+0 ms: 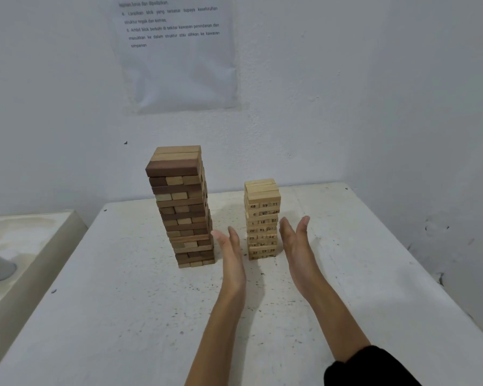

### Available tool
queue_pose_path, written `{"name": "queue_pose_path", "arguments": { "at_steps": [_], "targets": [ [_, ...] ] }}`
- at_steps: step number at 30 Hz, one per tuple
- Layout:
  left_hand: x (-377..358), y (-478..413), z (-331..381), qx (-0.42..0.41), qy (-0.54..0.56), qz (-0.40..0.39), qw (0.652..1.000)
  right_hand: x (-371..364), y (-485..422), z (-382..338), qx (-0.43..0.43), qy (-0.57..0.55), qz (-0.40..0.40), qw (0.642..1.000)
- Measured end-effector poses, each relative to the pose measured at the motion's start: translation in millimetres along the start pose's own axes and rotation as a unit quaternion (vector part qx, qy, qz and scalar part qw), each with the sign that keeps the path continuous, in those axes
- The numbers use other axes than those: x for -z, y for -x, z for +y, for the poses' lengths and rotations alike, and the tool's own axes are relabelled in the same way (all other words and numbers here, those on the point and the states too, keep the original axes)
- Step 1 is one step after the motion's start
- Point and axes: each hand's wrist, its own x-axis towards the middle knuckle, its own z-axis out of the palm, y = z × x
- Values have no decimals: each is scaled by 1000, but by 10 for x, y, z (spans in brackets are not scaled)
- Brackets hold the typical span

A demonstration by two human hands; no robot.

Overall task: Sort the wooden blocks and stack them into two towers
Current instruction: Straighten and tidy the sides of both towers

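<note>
While both hands hold nothing, the pale numbered tower (262, 220) stands on the white table (123, 316) between them: the left hand (230, 256) is just to its left with straight fingers, the right hand (296, 246) just to its right, palms facing inward, neither plainly touching it. Beyond the left hand rises the taller brown tower (183, 207), 1 of 2 stacks.
</note>
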Motion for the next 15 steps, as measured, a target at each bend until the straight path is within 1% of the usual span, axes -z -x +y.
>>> {"name": "queue_pose_path", "arguments": {
  "at_steps": [2, 5, 6, 9, 13, 15],
  "targets": [
    [-20, -34, -40, 5, 10, -8, 1000, -33, -26, 39, 3, 2, -8, 1000],
    [-55, -51, -71, 26, 81, -72, 994, -83, -39, 63, 16, -7, -23, 1000],
    [-62, -50, -82, 35, 83, -72, 993, -98, -35, 61, 21, -10, -29, 999],
    [-82, -75, -116, 24, 61, -73, 995, -120, -34, 56, 31, -17, -29, 999],
    [-74, -70, -99, 30, 72, -69, 995, -126, -23, 47, 48, -16, -23, 998],
    [-72, -76, -93, 16, 57, -66, 996, -130, -13, 35, 47, -14, -22, 999]
  ]
}}
